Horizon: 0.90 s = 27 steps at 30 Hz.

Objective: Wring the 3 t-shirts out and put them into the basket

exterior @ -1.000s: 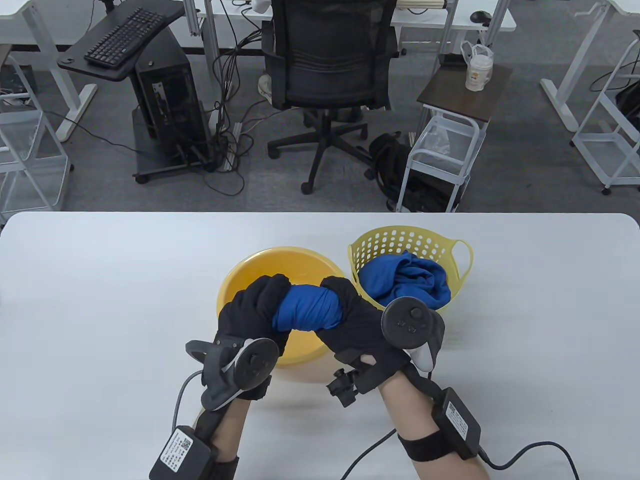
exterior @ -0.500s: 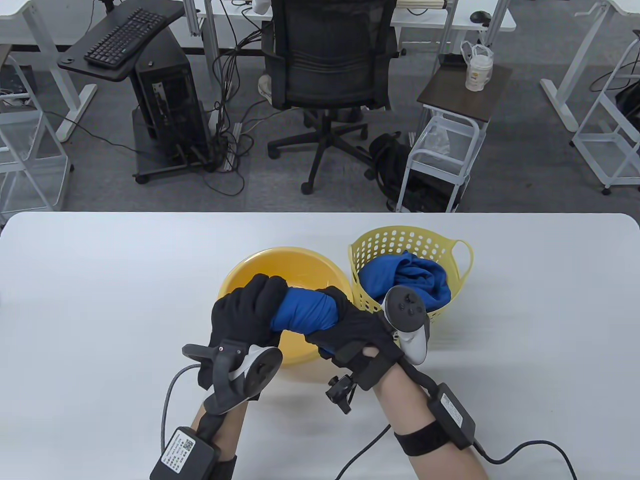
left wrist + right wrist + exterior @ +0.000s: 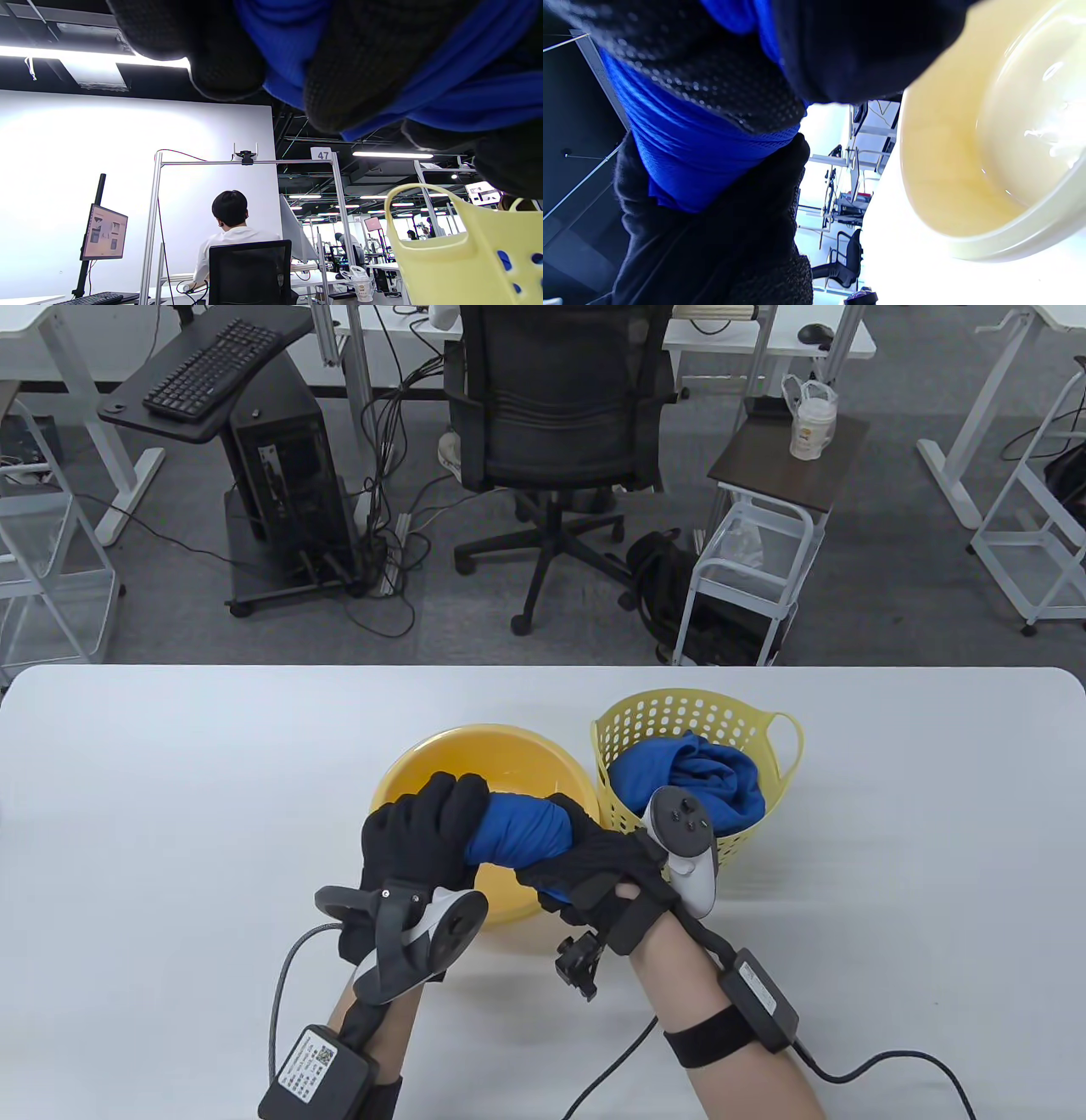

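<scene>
A twisted blue t-shirt is held above the yellow basin. My left hand grips its left end and my right hand grips its right end, fingers curled round the cloth. The same blue t-shirt shows between my gloved fingers in the left wrist view, and the t-shirt fills the top left of the right wrist view. To the right stands the pale yellow perforated basket with blue t-shirts bunched inside. I cannot tell how many lie in it.
Water glints in the basin. The white table stretches to both sides. Beyond its far edge stand a black office chair and a small white side cart. The basket's handle shows close in the left wrist view.
Both hands have twisted the shirt further. The right wrist rolled, swinging its tracker up and left toward the basket; the left hand's tracker tipped down. The exposed blue roll has shortened.
</scene>
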Tool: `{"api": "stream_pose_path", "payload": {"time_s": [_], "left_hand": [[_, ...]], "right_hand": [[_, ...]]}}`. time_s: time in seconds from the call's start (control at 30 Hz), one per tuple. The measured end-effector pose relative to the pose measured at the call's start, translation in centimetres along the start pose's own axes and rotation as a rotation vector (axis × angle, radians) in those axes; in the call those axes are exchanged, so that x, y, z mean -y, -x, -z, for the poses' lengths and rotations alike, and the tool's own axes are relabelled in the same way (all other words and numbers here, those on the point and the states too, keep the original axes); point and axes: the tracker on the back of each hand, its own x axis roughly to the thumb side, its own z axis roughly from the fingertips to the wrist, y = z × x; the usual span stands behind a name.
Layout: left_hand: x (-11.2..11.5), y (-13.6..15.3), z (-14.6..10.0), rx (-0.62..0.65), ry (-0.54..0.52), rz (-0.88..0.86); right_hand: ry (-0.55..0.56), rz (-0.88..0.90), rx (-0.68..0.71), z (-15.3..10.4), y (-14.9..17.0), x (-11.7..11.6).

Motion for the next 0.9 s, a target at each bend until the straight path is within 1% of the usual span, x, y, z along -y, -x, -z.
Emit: {"api": "stream_pose_path", "payload": {"time_s": [0.13, 0.27, 0.43, 0.53, 0.7, 0.77, 0.8, 0.83, 0.87, 0.9], "left_hand": [[0.6, 0.0, 0.0, 0.004, 0.020, 0.014], [0.8, -0.1, 0.0, 0.003, 0.026, 0.023], [1.4, -0.2, -0.1, 0.003, 0.049, 0.030], [1.3, -0.1, 0.0, -0.002, 0.050, -0.001], [0.4, 0.4, 0.2, -0.015, 0.045, -0.163], [0.2, 0.7, 0.2, -0.010, 0.055, -0.236], [0.2, 0.8, 0.2, -0.007, 0.056, -0.270], [0.3, 0.8, 0.2, -0.009, 0.064, -0.298], [0.4, 0.8, 0.2, -0.012, 0.067, -0.310], [0.6, 0.8, 0.2, -0.025, 0.086, -0.333]], "right_hand": [[-0.002, 0.012, -0.030, 0.3, 0.6, 0.1], [-0.001, -0.005, -0.057, 0.4, 0.4, 0.4], [0.029, -0.026, -0.091, 0.3, 0.6, 0.4], [0.082, -0.054, -0.054, 0.0, 0.0, 0.7], [0.138, -0.039, 0.042, -0.8, -2.1, 1.3], [0.160, 0.012, 0.061, -1.3, -2.7, 2.0], [0.200, 0.022, 0.057, -1.7, -3.1, 2.7], [0.309, 0.027, 0.071, -2.2, -3.4, 4.0], [0.325, 0.035, 0.078, -2.3, -3.5, 4.3], [0.350, 0.063, 0.093, -2.7, -3.7, 5.6]]}}
